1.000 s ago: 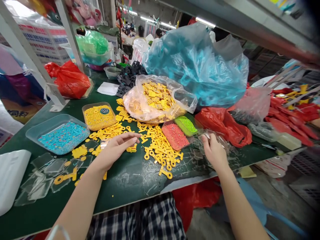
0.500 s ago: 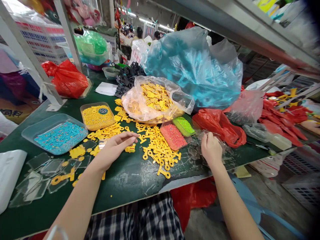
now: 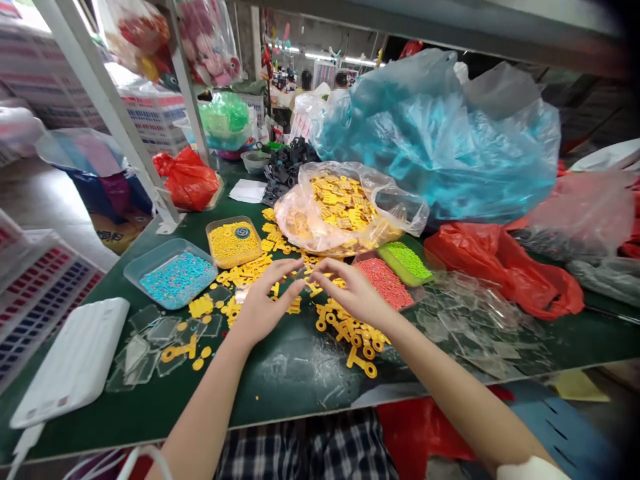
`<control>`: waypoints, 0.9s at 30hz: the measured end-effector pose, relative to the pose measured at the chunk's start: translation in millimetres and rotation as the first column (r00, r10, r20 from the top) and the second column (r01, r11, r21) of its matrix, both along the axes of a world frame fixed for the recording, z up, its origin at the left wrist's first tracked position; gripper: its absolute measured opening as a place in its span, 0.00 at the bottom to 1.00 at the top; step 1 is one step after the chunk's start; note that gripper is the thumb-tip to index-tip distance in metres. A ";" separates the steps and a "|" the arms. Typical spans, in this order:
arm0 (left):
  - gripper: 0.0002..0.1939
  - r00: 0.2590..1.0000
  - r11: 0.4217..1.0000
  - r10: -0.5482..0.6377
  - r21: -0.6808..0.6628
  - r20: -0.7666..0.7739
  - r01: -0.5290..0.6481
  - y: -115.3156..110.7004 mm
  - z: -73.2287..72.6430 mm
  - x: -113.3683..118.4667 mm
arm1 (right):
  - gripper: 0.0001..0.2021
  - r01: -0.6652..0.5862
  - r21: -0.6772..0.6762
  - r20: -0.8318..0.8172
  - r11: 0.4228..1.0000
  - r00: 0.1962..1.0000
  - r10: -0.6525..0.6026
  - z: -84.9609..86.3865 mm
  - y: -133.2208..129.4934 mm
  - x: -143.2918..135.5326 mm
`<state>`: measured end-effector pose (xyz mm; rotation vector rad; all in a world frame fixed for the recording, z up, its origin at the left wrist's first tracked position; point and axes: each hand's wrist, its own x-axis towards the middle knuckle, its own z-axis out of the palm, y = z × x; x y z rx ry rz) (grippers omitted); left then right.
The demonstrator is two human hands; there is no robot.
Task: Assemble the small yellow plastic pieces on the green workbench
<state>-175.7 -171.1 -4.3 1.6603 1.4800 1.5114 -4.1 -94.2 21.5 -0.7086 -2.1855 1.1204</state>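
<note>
My left hand (image 3: 265, 303) hovers over the middle of the table, thumb and fingers apart. Close to its fingertips is my right hand (image 3: 353, 292), its fingers bent around what looks like a small clear plastic piece (image 3: 303, 272); fine detail there is hard to make out. Yellow plastic parts with ring ends (image 3: 350, 333) lie below the right hand, and more yellow parts (image 3: 250, 267) spread behind the left. A thin heap of clear plastic pieces (image 3: 465, 313) lies right of my right forearm.
Trays of blue beads (image 3: 131, 270), yellow beads (image 3: 233, 243), pink beads (image 3: 383, 280) and green beads (image 3: 405, 260) stand around. Behind them sits an open bag of yellow parts (image 3: 305, 220). A white power bank (image 3: 75, 360) lies left; a red bag (image 3: 505, 267) lies right.
My right hand has left the clear plastic pieces on the right and come across to my left hand. The view has turned rightwards-to-left, so things appear shifted right.
</note>
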 end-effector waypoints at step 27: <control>0.27 0.981 0.967 0.040 -0.240 -0.189 -0.085 -0.7 6.0 -12.7 | 0.18 -0.024 -0.169 0.007 0.985 1.000 0.026 -33.4 7.9 -15.8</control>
